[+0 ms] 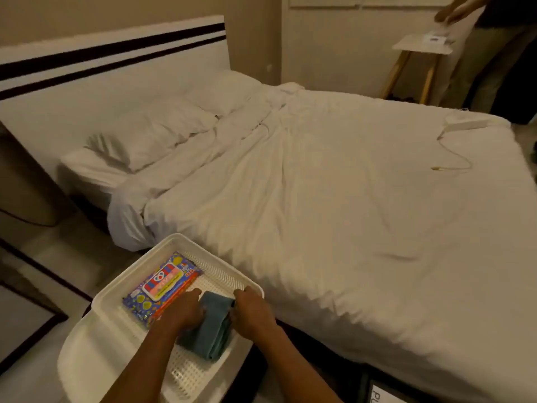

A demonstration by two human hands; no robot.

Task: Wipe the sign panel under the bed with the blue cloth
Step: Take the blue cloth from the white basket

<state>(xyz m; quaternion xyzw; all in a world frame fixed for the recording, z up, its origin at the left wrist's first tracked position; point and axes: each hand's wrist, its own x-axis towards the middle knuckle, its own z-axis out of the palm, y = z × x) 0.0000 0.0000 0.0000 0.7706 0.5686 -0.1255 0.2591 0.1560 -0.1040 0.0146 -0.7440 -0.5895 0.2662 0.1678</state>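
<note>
Gripping the folded blue cloth (213,327) in the white perforated plastic basket (116,289) at near left, the left hand (183,312) and right hand (252,312) curl fingers around its edges. Wiping seems unstarted; the white sign panel (383,395) lies under the bed (334,199), near right.

A wide bed (334,184) is covered by a rumpled white duvet (348,216), with two white pillows (151,135) laid at its head. Behind them a white headboard (110,53) is crossed by two dark stripes. The room is closed in by plain beige walls (328,42) under dim, warm light. A small white side table (421,46) on slanted wooden legs is set in the far corner. A pale floor (58,251) is seen at the left.
</note>
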